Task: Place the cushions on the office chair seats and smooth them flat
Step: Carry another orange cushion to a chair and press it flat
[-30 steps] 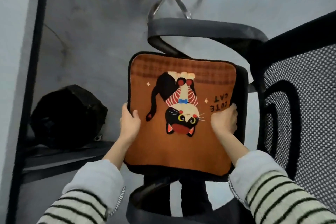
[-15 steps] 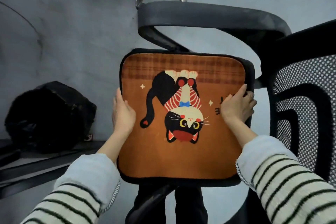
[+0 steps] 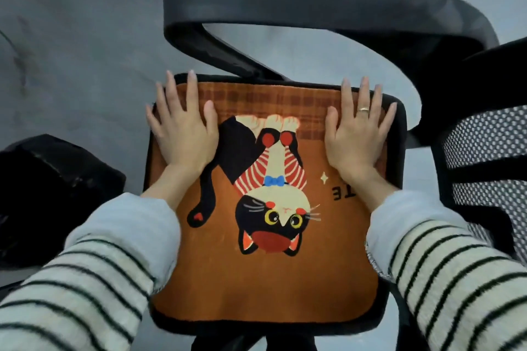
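An orange cushion (image 3: 265, 288) with a black-and-white cat print lies flat on the black seat (image 3: 397, 151) of an office chair. My left hand (image 3: 182, 128) presses palm down on the cushion's far left part, fingers spread and straight. My right hand (image 3: 358, 128), wearing a ring, presses flat on the far right part in the same way. Both sets of fingertips reach the cushion's far edge. The seat itself is almost wholly covered by the cushion.
The chair's black armrest (image 3: 299, 6) curves across the far side. Its mesh backrest (image 3: 490, 151) stands at the right. A black bag-like object (image 3: 48, 191) sits on the floor at the left. Grey floor (image 3: 71, 37) surrounds the chair.
Both hands have let go of the cushion's side edges and slid up onto its top face, now lying flat near the far corners. The view has moved closer.
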Action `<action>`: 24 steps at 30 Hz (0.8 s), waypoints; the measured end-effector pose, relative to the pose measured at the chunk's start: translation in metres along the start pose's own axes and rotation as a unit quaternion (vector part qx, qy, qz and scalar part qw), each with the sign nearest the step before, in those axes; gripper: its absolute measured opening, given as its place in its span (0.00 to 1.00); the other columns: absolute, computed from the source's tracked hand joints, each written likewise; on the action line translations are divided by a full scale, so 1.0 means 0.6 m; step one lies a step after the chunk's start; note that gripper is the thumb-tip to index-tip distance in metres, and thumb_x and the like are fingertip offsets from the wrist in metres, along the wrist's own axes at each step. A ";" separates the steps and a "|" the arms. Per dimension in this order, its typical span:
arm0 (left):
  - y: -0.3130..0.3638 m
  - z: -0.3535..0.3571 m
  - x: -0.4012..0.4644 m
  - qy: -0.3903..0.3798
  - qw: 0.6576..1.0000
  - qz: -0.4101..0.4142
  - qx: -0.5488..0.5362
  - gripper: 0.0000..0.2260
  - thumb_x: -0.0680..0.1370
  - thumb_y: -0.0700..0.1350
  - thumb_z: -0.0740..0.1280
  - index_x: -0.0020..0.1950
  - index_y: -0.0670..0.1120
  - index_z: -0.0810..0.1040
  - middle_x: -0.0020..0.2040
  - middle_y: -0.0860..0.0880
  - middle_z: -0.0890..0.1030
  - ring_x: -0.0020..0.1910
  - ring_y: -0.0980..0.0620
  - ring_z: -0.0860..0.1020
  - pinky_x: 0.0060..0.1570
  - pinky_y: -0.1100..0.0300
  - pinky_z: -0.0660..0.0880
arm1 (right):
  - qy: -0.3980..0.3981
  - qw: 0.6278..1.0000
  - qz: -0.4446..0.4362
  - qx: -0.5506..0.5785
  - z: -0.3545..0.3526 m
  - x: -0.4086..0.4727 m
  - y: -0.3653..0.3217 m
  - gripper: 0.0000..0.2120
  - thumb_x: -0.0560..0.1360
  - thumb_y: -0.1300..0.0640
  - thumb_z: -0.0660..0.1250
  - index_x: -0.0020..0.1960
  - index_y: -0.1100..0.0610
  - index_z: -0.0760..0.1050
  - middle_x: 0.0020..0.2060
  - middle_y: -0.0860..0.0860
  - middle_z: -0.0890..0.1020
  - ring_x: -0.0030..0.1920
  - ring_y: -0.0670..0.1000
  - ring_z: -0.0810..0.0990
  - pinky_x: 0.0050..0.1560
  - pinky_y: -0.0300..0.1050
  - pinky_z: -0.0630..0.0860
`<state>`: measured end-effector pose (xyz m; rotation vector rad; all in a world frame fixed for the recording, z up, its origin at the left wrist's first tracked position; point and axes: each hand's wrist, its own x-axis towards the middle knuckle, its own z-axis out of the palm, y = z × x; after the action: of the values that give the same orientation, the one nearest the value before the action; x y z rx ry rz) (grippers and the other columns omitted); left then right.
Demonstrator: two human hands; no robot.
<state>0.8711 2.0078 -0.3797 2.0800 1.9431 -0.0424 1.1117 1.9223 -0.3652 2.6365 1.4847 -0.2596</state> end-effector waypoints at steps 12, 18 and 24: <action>0.105 0.010 -0.044 -0.004 0.979 0.203 0.036 0.23 0.79 0.54 0.48 0.75 0.56 0.55 0.77 0.45 0.53 0.76 0.43 0.51 0.69 0.33 0.45 | 0.004 0.987 -0.159 0.026 -0.007 -0.028 -0.074 0.24 0.79 0.47 0.49 0.75 0.47 0.57 0.76 0.53 0.59 0.76 0.56 0.55 0.69 0.72 0.51; 0.106 0.028 -0.040 0.011 0.978 0.199 0.060 0.23 0.79 0.54 0.49 0.75 0.58 0.53 0.77 0.45 0.52 0.76 0.43 0.50 0.68 0.34 0.42 | 0.023 0.988 -0.154 0.014 0.022 -0.023 -0.071 0.25 0.78 0.47 0.50 0.75 0.47 0.56 0.76 0.52 0.59 0.76 0.57 0.55 0.70 0.72 0.48; 0.074 0.019 -0.097 -0.009 0.974 0.222 0.044 0.22 0.80 0.53 0.52 0.75 0.56 0.57 0.76 0.46 0.57 0.76 0.42 0.53 0.68 0.30 0.47 | 0.011 0.993 -0.114 0.036 0.021 -0.103 -0.088 0.25 0.79 0.47 0.50 0.76 0.49 0.56 0.76 0.54 0.59 0.76 0.58 0.56 0.70 0.70 0.50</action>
<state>0.9112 1.9467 -0.3693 2.5134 1.4464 -0.0527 1.0335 1.8956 -0.3655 2.5296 1.8197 -0.3085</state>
